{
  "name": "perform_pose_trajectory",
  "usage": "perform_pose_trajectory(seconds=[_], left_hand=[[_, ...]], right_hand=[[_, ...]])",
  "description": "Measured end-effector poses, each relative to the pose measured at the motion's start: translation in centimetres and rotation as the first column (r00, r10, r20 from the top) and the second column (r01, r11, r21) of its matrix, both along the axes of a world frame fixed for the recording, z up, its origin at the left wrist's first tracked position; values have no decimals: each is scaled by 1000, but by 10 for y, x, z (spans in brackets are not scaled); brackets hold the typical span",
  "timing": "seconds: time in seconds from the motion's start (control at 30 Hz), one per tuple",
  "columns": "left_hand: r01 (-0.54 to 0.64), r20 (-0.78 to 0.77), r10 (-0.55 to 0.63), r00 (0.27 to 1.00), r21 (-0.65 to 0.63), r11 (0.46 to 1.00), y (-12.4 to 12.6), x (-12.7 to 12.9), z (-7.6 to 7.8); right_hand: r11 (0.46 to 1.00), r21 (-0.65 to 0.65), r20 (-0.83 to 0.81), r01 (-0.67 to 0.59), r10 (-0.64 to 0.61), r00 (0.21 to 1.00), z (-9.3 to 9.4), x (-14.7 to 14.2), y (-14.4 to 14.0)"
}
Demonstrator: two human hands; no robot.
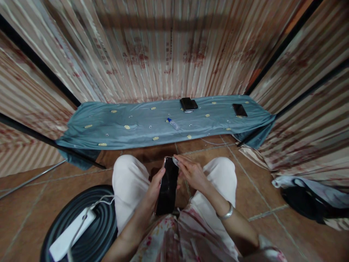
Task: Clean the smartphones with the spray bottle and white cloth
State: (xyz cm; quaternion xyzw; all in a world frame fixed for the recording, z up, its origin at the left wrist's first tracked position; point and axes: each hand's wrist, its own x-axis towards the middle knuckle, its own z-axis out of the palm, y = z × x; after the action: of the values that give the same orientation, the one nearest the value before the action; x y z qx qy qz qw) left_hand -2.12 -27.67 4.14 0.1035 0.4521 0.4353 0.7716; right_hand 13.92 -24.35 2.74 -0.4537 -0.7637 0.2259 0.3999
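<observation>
The left hand (155,186) hides the near-left edge of the dark phone (167,185); whatever small white thing the right hand (191,171) pinches at its top corner is too small to tell; the white power strip (71,232) runs off the bottom edge; the wall print is blurred.

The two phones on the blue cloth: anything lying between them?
No. The head view shows only bare blue cloth with small yellow motifs between the stacked phones and the single phone.
</observation>
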Motion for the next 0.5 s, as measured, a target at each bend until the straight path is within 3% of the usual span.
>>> perform_pose_trajectory(seconds=[0.1, 0.2, 0.37, 0.5], left_hand=[[-26, -18, 26, 1000, -27, 999, 0, -1, 6], [-54, 24, 55, 998, -24, 998, 1, 1, 10], [-85, -20, 85, 996, 7, 996, 4, 1, 7], [-68, 0, 68, 998, 6, 998, 9, -10, -4]], right_hand=[[988, -143, -196, 58, -86, 977, -7, -3, -1], [949, -306, -419, 83, -212, 883, -16, -12, -2], [851, -522, -676, -52, -376, 634, -27, -28, -2], [826, -546, -732, -142, -387, 561, -26, -39, -8]])
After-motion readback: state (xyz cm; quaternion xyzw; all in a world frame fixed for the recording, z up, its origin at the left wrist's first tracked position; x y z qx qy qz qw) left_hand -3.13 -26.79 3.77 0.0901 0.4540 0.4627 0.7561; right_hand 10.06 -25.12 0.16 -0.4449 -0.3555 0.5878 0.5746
